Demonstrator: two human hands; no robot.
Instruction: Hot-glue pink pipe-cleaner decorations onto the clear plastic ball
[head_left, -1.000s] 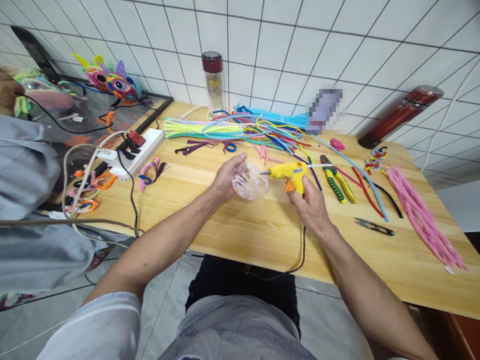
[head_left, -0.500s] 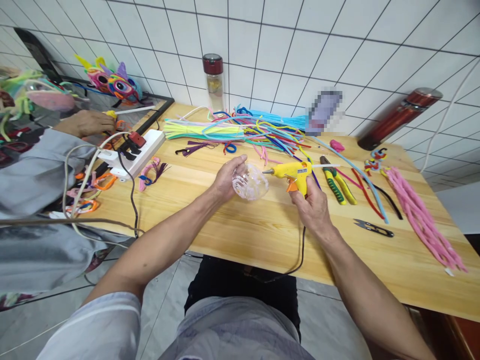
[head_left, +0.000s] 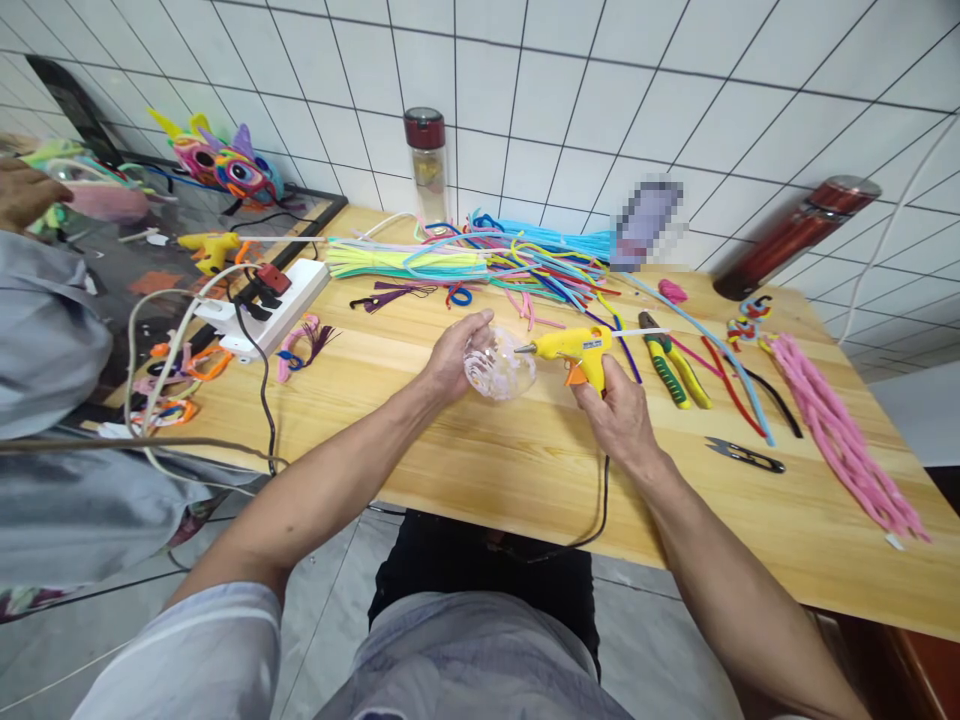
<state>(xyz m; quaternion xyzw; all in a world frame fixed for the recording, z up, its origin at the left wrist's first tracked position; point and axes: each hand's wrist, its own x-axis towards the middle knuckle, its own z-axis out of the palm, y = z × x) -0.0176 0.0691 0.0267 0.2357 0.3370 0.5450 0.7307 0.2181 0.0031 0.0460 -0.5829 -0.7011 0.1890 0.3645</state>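
My left hand (head_left: 454, 358) grips a clear, rounded plastic piece (head_left: 501, 366) with whitish-pink marks on it, held above the wooden table. Its exact kind I cannot make out. In my right hand (head_left: 619, 410) is a yellow glue gun (head_left: 574, 345) with an orange trigger, a white glue stick (head_left: 649, 331) poking out of its back. The gun's metal nozzle points left and is at the right side of the clear piece; whether they touch I cannot tell. A black cord (head_left: 604, 490) hangs down from the gun's grip.
A bundle of coloured pipe cleaners (head_left: 465, 260) lies behind my hands. To the right are pliers (head_left: 675, 365), thread snips (head_left: 745, 455) and pink fuzzy stems (head_left: 840, 430). A power strip (head_left: 274, 310) and a co-worker's sleeve (head_left: 45, 330) are at left, near another glue gun (head_left: 210, 250).
My right hand has brought the glue gun slightly left, nearer the clear piece. The co-worker's hand has moved left, away from the other glue gun, which now lies on the table.
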